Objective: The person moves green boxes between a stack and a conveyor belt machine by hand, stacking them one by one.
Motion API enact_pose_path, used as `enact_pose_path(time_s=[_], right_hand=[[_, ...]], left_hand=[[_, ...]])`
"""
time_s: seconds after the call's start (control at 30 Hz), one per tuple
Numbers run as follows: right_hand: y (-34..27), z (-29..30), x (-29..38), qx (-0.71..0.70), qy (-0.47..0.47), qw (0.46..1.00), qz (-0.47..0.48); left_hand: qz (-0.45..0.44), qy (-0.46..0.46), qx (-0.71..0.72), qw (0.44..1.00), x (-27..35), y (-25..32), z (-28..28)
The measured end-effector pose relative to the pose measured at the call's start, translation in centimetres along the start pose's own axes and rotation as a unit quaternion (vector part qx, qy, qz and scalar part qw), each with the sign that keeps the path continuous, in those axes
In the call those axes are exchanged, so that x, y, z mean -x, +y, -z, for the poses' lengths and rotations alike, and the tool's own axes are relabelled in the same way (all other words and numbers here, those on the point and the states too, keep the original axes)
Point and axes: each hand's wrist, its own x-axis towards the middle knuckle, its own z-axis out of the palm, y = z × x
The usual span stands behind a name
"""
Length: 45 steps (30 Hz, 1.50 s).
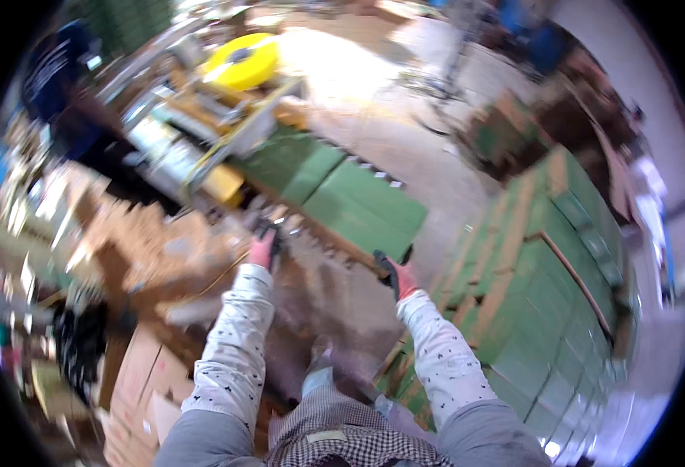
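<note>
Two green cartons lie end to end on a roller conveyor in front of me; the nearer green carton [365, 207] has its corner at my right hand. My right hand [396, 274], in a pink and dark glove, touches that near corner; blur hides how firmly the fingers hold it. Off the conveyor's left side is my left hand [265, 245], gloved alike, with the fingers blurred. The farther green carton [292, 157] reaches to the frame of a machine with a yellow tape-like roll [241, 60] on top.
Stacked green cartons [529, 315] stand close on my right. Brown cardboard pieces [143, 245] pile up at the left, above flat pinkish cartons [149, 373]. A person in dark clothes [73, 99] stands at the upper left beside the machine. More cartons [506, 128] lie at the upper right.
</note>
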Motion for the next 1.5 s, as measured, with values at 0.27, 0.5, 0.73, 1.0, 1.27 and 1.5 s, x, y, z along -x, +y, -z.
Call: enact_pose_path(time_s=[0.27,0.5,0.73,1.0,1.27,1.5], right_hand=[[-11.6,0.5,31.5,-0.197,0.080,0.977,-0.006],[-7.9,12.7,51.4,-0.275,0.252,0.906,0.202],[-11.9,31.4,53.5,-0.335,0.319,0.856,0.229],[-22.7,62.2,44.3,-0.347,0.216,0.811,0.418],[-21.1,73.7,35.6,0.232,0.712,0.655,0.099],[-19.8,71.4,39.9,0.187,0.615,0.684,0.345]], left_hand=[[0.235,-0.114,0.316,0.912,-12.2,0.9,-1.9],[0.214,-0.171,0.420,0.865,5.0,7.6,-5.2],[0.231,-0.259,0.479,0.806,31.0,18.7,-7.4],[0.104,-0.287,0.362,0.881,46.0,27.1,-17.8],[0.087,-0.339,0.367,0.862,50.8,30.7,-35.7],[-0.452,-0.331,-0.203,0.803,48.0,33.9,-59.0]])
